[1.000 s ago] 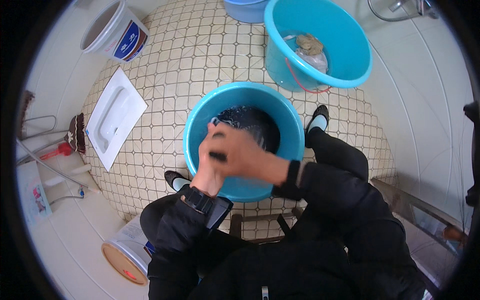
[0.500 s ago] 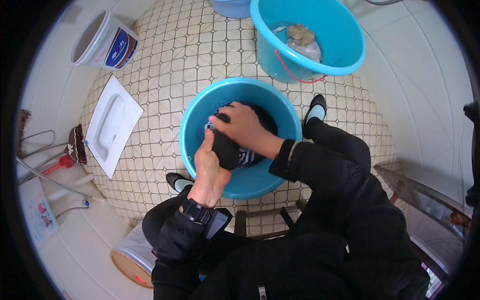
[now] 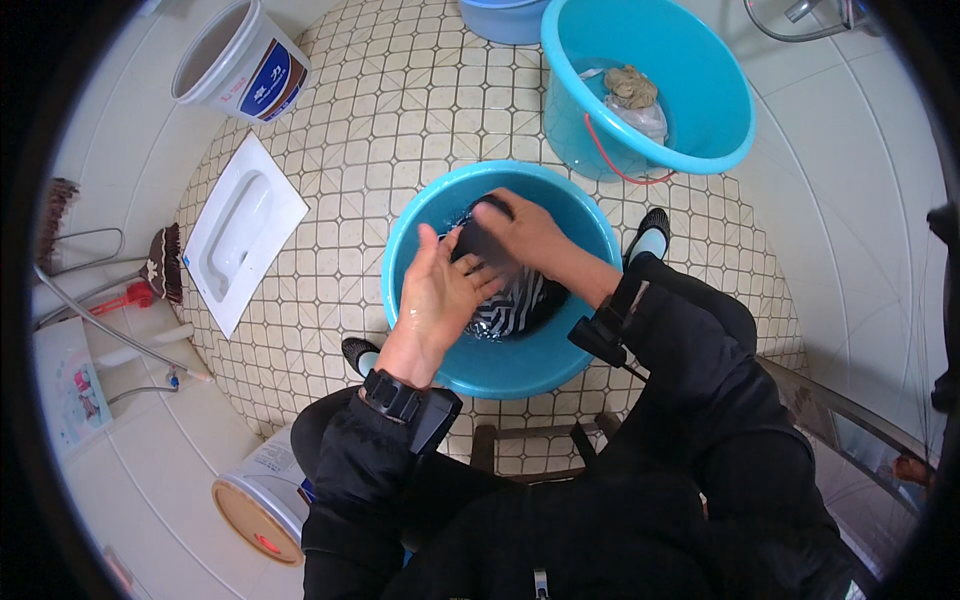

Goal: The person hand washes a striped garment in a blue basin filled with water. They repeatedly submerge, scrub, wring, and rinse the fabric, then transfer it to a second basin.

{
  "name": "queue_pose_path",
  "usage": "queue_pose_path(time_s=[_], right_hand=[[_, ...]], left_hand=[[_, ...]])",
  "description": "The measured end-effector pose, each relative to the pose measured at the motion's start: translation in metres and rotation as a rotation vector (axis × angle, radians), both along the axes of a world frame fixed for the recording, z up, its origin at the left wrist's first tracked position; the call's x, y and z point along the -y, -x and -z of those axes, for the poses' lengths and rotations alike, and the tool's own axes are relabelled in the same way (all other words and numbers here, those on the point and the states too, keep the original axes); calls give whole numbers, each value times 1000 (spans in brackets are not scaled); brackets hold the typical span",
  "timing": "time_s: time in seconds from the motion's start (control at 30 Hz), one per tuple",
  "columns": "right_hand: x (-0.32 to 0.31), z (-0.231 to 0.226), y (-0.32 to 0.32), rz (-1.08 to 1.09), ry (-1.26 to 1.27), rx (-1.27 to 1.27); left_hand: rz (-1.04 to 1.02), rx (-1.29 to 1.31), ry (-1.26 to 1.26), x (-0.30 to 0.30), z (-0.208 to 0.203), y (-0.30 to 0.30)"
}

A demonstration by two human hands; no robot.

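Over a turquoise basin both of my hands are at work. My right hand is closed on a dark wet cloth, blurred by motion; what kind of garment it is cannot be told. My left hand lies palm up beside it, fingers spread and holding nothing, its fingertips close to the cloth. Below them in the basin is a black-and-white striped cloth in water, with more dark fabric around it. My right hand hides part of the basin's contents.
A larger turquoise bucket with a red handle stands at the far right, holding a brown cloth and a clear bag. A squat toilet is set in the tiled floor at left. White pails and a wooden stool stand around.
My left hand has come off the dark cloth and opened out. My right hand keeps the cloth and has moved it slightly away. The whole view has shifted a little.
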State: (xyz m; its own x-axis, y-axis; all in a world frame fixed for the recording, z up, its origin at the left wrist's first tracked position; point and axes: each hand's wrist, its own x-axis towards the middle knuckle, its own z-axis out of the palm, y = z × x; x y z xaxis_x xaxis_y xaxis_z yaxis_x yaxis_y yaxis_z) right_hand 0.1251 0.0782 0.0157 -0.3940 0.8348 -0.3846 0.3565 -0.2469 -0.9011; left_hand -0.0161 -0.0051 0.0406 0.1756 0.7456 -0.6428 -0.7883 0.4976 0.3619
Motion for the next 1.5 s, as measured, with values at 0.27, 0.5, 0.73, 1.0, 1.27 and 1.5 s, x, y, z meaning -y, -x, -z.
queue_pose_path(time_s=[0.27, 0.5, 0.73, 1.0, 1.27, 1.5], right_hand=[[39, -20, 22, -185, -666, -262], [43, -12, 13, -236, -658, 186], [60, -22, 30, -81, -566, -29], [25, 41, 13, -214, -442, 370], [-15, 87, 21, -92, 113, 661], [15, 155, 36, -480, 84, 958]], left_hand=[[-28, -10, 29, 6, 5, -1], [-144, 5, 39, 20, 4, -26], [-119, -89, 50, 21, 1, -13], [-230, -35, 146, 27, 5, -19], [52, -288, 384, 16, 16, 5], [22, -411, 266, 24, 13, 20]])
